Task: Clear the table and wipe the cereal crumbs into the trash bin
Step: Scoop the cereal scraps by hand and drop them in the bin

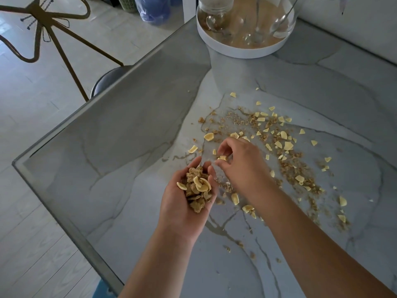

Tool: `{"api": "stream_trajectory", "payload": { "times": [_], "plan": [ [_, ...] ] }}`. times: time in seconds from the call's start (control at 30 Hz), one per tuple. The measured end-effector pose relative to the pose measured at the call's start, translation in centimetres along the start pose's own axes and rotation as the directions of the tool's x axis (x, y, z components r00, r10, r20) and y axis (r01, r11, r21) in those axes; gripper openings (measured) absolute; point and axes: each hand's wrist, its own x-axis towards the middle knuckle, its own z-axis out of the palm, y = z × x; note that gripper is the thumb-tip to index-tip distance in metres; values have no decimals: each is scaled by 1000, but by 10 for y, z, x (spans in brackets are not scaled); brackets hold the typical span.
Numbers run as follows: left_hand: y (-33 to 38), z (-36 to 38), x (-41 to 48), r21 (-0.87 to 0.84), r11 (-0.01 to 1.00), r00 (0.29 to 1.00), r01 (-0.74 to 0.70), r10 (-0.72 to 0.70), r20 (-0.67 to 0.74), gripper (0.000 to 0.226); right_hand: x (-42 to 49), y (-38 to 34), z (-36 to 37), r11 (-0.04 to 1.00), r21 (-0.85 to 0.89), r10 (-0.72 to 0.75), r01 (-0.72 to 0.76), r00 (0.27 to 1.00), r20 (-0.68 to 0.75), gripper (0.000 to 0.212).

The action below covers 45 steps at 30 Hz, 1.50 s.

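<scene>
Yellow flakes and brown cereal crumbs [279, 145] lie scattered over the middle and right of the grey marble table [133, 130]. My left hand [182, 203] is cupped palm up just above the table, holding a heap of collected cereal pieces [196, 190]. My right hand [242, 166] hovers right beside it, fingers curled, pinching a yellow flake [222, 158] at its fingertips over the left hand's fingers. No trash bin is in view.
A round white tray [236, 51] with a glass jar [214, 9] and other glassware stands at the table's far edge. A gold-framed chair [43, 33] with a dark seat [107, 80] stands beyond the table's left edge. Pale floor lies to the left.
</scene>
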Motion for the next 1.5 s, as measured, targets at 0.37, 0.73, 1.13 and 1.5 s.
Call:
{"api": "stream_trajectory", "payload": {
  "times": [0.37, 0.73, 1.13, 1.5],
  "plan": [
    [1, 10, 6, 24, 1000, 1000, -12, 12, -10, 25, -27, -24, -32, 771, 624, 139, -127, 990, 30, 10],
    [7, 14, 11, 112, 993, 999, -21, 16, 41, 21, -18, -39, -34, 966, 244, -54, 88, 988, -142, 6],
    [35, 2, 9, 36, 999, 999, -18, 17, 39, 27, 48, -13, 1, 976, -165, -148, 143, 989, -21, 14],
    [43, -5, 7, 35, 999, 998, -2, -1, 67, 23, 46, -38, 19, 948, -98, -273, 304, 930, 245, 11]
  ]
}}
